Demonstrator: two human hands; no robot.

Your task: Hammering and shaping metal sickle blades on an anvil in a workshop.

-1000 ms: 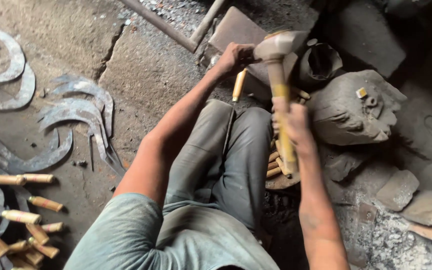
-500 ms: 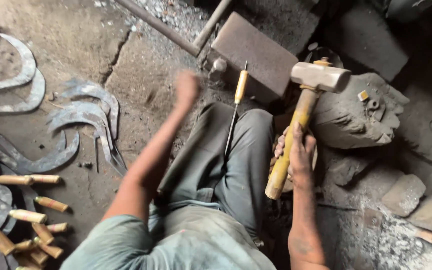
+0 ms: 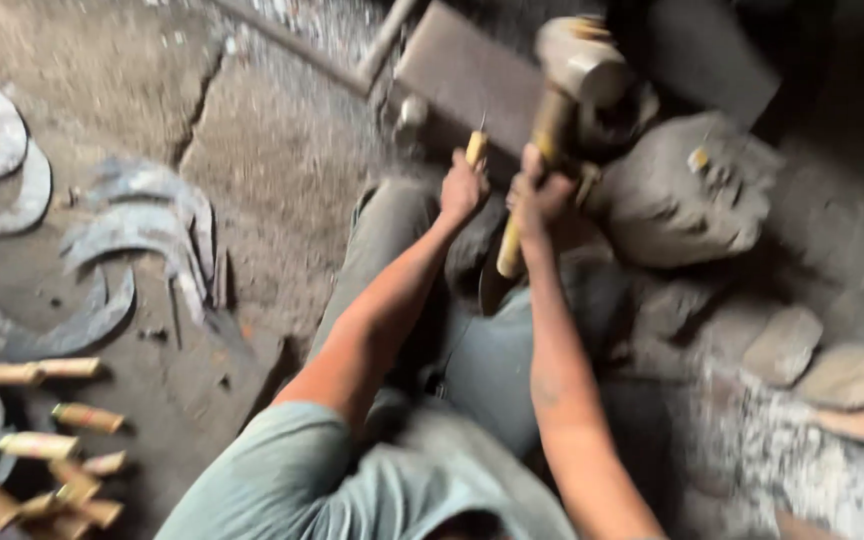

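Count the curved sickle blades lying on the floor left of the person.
About 6: two at the far left edge, three stacked mid-left, one darker below. Blur and overlap may hide more at the lower left.

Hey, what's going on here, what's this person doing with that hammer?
A person sits on the dirt floor of a workshop. Their right hand grips the wooden handle of a heavy hammer, its head raised in front of a flat metal block. Their left hand holds a small yellow-handled tool upright just beside it. The picture is motion-blurred. Curved sickle blades and loose wooden handles lie on the ground to the left.
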